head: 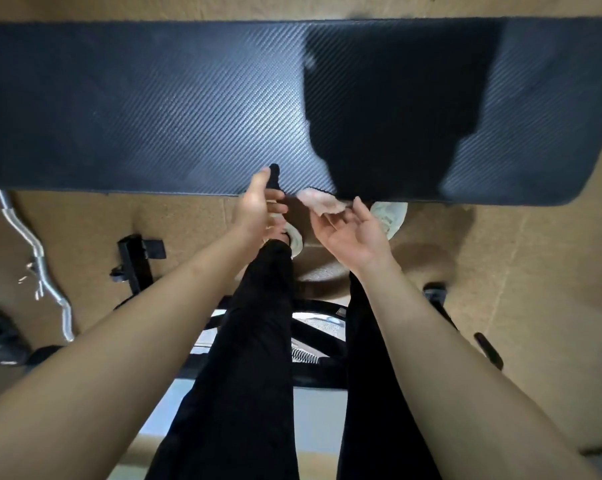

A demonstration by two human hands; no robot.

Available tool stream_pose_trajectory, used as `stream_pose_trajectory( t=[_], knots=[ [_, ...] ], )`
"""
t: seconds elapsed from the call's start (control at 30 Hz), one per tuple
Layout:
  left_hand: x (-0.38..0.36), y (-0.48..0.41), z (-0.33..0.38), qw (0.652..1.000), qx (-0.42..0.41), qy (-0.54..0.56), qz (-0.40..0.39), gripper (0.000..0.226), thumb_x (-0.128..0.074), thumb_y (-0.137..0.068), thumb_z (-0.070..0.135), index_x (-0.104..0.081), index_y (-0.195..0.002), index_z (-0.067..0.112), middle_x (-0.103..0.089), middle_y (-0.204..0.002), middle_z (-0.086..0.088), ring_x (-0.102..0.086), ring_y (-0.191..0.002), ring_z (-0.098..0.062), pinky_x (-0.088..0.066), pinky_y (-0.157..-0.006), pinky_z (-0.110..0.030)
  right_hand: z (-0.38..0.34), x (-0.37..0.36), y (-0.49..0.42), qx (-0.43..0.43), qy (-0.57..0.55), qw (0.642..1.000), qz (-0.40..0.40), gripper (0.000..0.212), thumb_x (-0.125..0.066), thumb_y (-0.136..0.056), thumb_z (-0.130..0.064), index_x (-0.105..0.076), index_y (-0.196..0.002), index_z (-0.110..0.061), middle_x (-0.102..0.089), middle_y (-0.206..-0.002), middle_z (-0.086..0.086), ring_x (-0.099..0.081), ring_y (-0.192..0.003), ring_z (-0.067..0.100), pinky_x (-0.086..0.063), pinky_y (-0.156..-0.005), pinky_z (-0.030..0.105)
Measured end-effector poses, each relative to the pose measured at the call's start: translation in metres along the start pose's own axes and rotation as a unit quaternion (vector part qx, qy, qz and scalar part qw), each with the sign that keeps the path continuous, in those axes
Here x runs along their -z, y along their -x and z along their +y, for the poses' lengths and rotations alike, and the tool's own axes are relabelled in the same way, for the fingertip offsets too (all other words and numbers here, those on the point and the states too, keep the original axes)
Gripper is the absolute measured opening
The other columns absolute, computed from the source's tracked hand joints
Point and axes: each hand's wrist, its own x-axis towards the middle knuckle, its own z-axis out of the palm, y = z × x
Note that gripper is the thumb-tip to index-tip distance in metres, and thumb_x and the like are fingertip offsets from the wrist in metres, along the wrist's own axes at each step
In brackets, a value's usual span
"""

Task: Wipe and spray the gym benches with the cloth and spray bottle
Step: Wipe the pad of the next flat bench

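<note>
**My two hands at the near edge of the bench surface, with spray bottle and cloth.**

My left hand [258, 206] curls its fingers round the spray bottle [274, 173], whose black top rises over the near edge of the black, weave-patterned surface [136, 109]. My right hand [353, 230] lies palm up just to the right, fingers spread and loosely bent. The pale pink cloth [322, 202] touches its fingertips at the same edge; I cannot tell whether it is pinched. A darker patch [396, 109] spreads over the surface beyond the cloth. Nearer, my black trousers [258, 341] and a pale shoe [393, 213] stand on the tan floor [517, 289], and a bent steel bar [36, 251] lies at left.
</note>
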Motion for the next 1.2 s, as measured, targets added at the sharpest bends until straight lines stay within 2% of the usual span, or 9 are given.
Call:
stream_pose_trajectory(
  t=[0.1,0.2,0.37,0.47,0.67,0.87,0.93,1.0,1.2],
  knots=[
    [0.002,0.005,0.000,0.969,-0.202,-0.134,0.048,0.042,-0.044,-0.100,0.052,-0.073,-0.101,0.022,-0.071,-0.107,0.003,-0.064,-0.102,-0.019,-0.050,-0.091,-0.038,-0.005,0.007,0.007,-0.010,-0.029,0.998,-0.046,0.050,-0.047,-0.106,-0.037,-0.049,-0.143,-0.003,-0.057,-0.142,0.021,-0.058,-0.124,0.047,-0.049,-0.100,0.060],
    [-0.012,0.006,0.000,0.938,-0.266,-0.222,0.025,0.045,-0.037,-0.106,0.043,-0.066,-0.131,0.020,-0.058,-0.139,-0.002,-0.048,-0.131,-0.016,-0.033,-0.114,-0.036,-0.012,0.010,0.013,0.003,-0.059,0.997,-0.056,0.053,-0.045,-0.107,-0.037,-0.046,-0.144,0.001,-0.054,-0.143,0.025,-0.057,-0.123,0.050,-0.053,-0.093,0.062],
    [-0.033,-0.009,-0.012,0.864,-0.257,-0.431,0.040,0.047,-0.026,-0.108,0.032,-0.052,-0.146,0.022,-0.020,-0.170,-0.007,-0.030,-0.152,-0.030,-0.029,-0.121,-0.048,-0.020,0.011,0.011,0.026,-0.105,0.994,-0.035,0.047,-0.045,-0.107,-0.027,-0.044,-0.144,0.001,-0.047,-0.148,0.026,-0.040,-0.142,0.047,-0.043,-0.109,0.060],
    [-0.036,-0.005,-0.015,0.874,-0.251,-0.414,0.041,0.063,-0.016,-0.101,0.050,-0.048,-0.149,0.027,-0.015,-0.172,0.000,-0.022,-0.155,-0.026,-0.025,-0.123,-0.044,-0.020,0.010,0.011,0.042,-0.130,0.990,-0.016,0.040,-0.044,-0.107,-0.023,-0.048,-0.135,0.005,-0.048,-0.146,0.024,-0.045,-0.139,0.041,-0.040,-0.113,0.058],
    [-0.041,0.002,-0.015,0.806,-0.269,-0.524,0.058,0.047,-0.037,-0.104,0.004,-0.031,-0.150,0.011,-0.025,-0.166,-0.013,-0.008,-0.158,-0.033,-0.021,-0.127,-0.046,-0.039,0.021,0.018,0.056,-0.135,0.989,-0.002,0.038,-0.042,-0.107,-0.027,-0.053,-0.130,0.002,-0.056,-0.139,0.018,-0.051,-0.131,0.038,-0.036,-0.115,0.054],
    [-0.051,0.016,-0.022,0.837,-0.219,-0.501,0.028,0.077,-0.043,-0.101,0.062,-0.016,-0.164,0.026,0.017,-0.172,0.005,0.015,-0.158,-0.017,-0.017,-0.122,-0.050,-0.080,0.043,0.039,0.083,-0.155,0.984,-0.002,0.037,-0.042,-0.107,-0.029,-0.056,-0.123,0.001,-0.058,-0.125,0.016,-0.051,-0.123,0.047,-0.046,-0.103,0.060],
    [-0.057,0.020,-0.021,0.804,-0.201,-0.559,0.034,0.086,-0.045,-0.099,0.065,-0.007,-0.165,0.025,0.022,-0.170,0.004,0.017,-0.158,-0.019,-0.025,-0.120,-0.054,-0.094,0.050,0.046,0.099,-0.170,0.980,0.002,0.031,-0.045,-0.106,-0.023,-0.057,-0.122,0.001,-0.056,-0.130,0.014,-0.053,-0.119,0.046,-0.051,-0.093,0.058],
    [-0.065,0.023,-0.017,0.782,-0.180,-0.596,0.045,0.091,-0.048,-0.098,0.063,-0.002,-0.165,0.022,0.022,-0.170,0.000,0.014,-0.158,-0.023,-0.028,-0.118,-0.054,-0.107,0.056,0.054,0.114,-0.179,0.977,0.009,0.037,-0.046,-0.105,-0.023,-0.055,-0.133,0.000,-0.054,-0.136,0.014,-0.052,-0.121,0.047,-0.054,-0.084,0.057],
    [-0.109,0.038,-0.005,0.710,-0.236,-0.661,0.054,0.081,-0.059,-0.095,0.046,-0.023,-0.162,0.017,-0.014,-0.169,-0.010,-0.022,-0.151,-0.032,-0.035,-0.118,-0.050,-0.151,0.071,0.084,0.136,-0.254,0.958,-0.010,0.052,-0.041,-0.108,-0.028,-0.031,-0.157,-0.014,-0.026,-0.162,0.003,-0.022,-0.149,0.034,-0.027,-0.116,0.056]
  ],
)
